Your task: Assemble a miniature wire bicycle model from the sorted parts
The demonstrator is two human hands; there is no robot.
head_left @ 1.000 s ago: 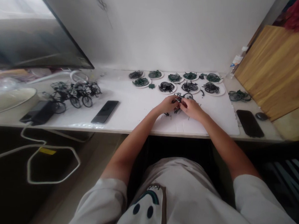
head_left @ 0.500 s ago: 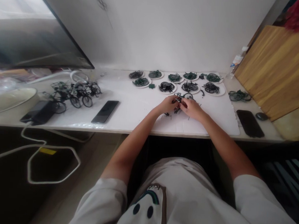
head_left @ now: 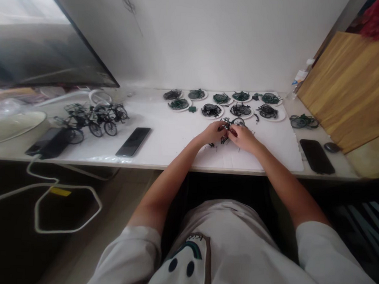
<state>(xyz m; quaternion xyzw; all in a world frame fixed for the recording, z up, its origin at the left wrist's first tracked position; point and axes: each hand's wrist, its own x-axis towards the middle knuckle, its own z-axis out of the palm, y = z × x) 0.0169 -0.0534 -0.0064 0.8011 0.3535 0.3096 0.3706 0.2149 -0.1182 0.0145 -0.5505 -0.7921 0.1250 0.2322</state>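
A small black model bicycle is held over the white mat between both hands. My left hand pinches its left side with fingers closed. My right hand grips its right side, fingers curled; a wheel shows just above that hand. A few tiny dark parts lie on the mat below my left hand. Behind the hands stand several small white plates of green and black bicycle parts.
Several finished model bicycles stand at the left. A black phone lies left of my hands, another phone and a mouse at the right. A monitor leans back left. A wooden board stands right.
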